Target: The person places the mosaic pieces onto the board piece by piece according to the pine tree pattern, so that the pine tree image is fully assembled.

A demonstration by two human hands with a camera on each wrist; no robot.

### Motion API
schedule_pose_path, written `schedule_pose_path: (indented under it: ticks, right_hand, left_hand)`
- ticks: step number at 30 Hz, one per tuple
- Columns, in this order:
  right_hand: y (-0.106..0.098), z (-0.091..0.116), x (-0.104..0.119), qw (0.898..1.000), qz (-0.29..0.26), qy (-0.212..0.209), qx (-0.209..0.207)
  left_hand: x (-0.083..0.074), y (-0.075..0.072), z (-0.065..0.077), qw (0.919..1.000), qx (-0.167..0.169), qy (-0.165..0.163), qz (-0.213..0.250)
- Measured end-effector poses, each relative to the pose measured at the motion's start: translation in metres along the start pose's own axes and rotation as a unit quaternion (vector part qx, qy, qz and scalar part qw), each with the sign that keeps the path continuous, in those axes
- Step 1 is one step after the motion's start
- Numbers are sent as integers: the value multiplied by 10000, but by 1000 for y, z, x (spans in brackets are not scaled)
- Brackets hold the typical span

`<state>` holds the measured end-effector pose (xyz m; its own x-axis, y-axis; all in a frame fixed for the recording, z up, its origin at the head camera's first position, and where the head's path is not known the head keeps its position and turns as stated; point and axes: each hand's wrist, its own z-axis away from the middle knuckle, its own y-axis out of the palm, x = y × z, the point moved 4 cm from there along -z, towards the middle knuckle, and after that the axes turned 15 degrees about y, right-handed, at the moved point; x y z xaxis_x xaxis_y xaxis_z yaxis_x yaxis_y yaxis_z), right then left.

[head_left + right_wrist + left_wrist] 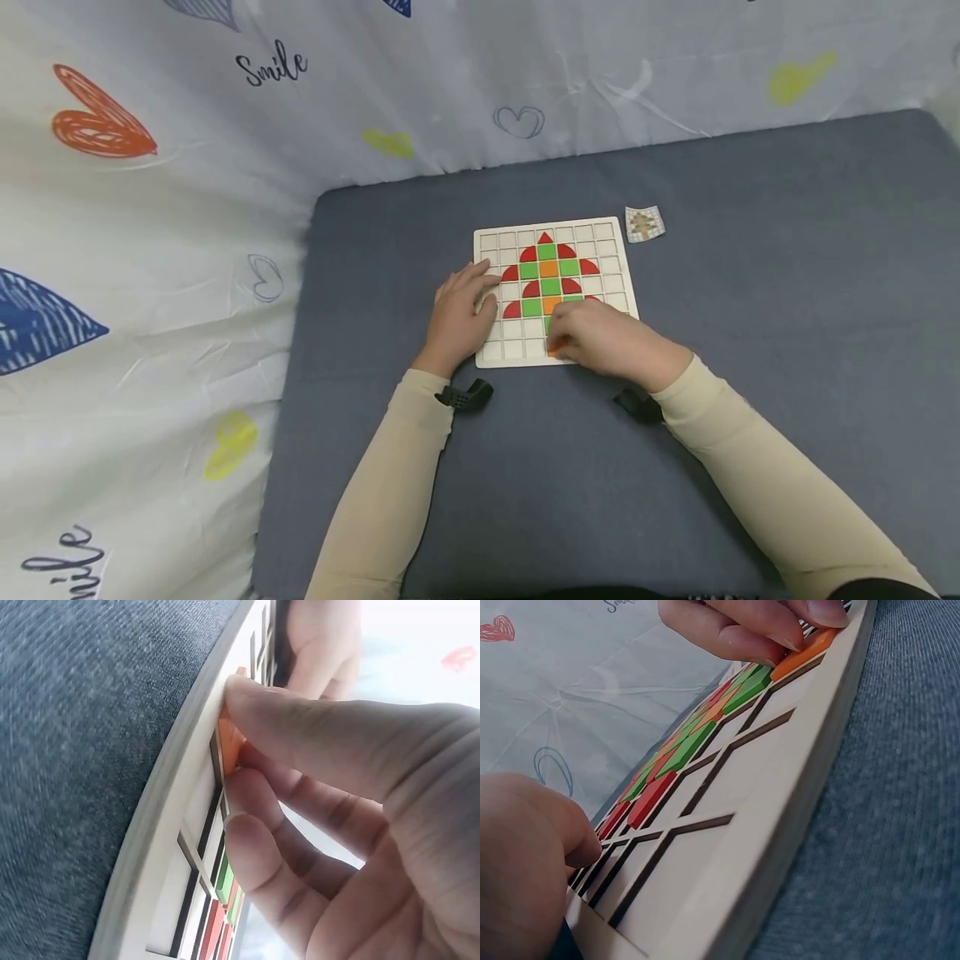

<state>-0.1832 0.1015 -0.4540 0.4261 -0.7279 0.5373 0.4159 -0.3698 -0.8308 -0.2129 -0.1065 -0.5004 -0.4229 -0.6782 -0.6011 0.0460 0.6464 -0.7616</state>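
Note:
A pale wooden grid board (512, 350) lies on the table, filled in its middle with red, green and orange tiles in a tree-like pattern. My right hand (600, 333) pinches an orange tile (231, 746) at the bottom row, thumb on one side and fingertips on the other. That tile sits at or in its cell by the near rim; how deep I cannot tell. My left hand (461, 317) rests on the board's left edge, its fingers extended over the outer cells. Some lower tiles are hidden behind the right hand in the head view.
A small card (645, 224) with a printed tree pattern lies beyond the board's upper right corner. The grey cloth-covered table (787, 275) surrounds the board. A white printed curtain (187, 208) hangs along the left and far sides.

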Motion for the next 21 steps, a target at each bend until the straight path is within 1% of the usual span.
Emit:
schedule_pose_path:
  ticks: [6,10,13,17,19,21]
  right_hand:
    - [0,1,-2,10000,-36,20,-59]
    - [0,0,-1,10000,-9,76,-56]
    - [0,-2,-3,9999,-15,164,-35]
    - [-3,-2,-10,9991,-175,346,-145]
    - [-4,1,-16,9984,-199,459,-264]
    - [-6,6,-24,9974,-176,574,-410]
  left_hand:
    - [1,3,-1,10000,70,-22,-41]
    - [2,2,-2,10000,80,26,11]
    - [3,1,-3,9997,82,54,235]
    - [9,-4,-3,9976,20,-62,696]
    - [11,-6,-1,9969,91,-85,780]
    - [11,-10,1,9971,225,-46,728]
